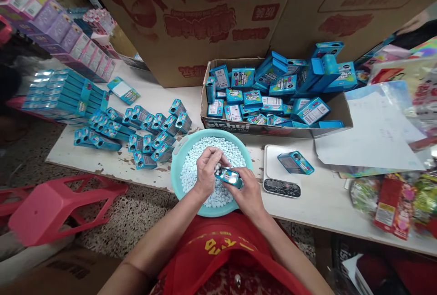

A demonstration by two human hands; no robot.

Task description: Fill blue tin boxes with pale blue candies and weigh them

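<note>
Over a turquoise basin (176, 181) heaped with pale blue candies (218, 147), my right hand (247, 190) grips a small blue candy box (228, 176), tilted with its open end toward my left hand. Curled at that opening, my left hand (207, 170) holds a few white-blue candies (217, 167) against the box. To the right, another blue box (295, 162) lies across a white kitchen scale (273, 163). Left of the basin stand several blue boxes (163, 139) with round holes in their ends.
An open carton (273, 130) full of blue candy boxes sits behind the basin, before a large brown carton (218, 26). Stacked blue boxes (61, 97) fill the left. White sheets (368, 135) and wrapped packets (392, 204) lie right. A red stool (44, 211) stands on the floor.
</note>
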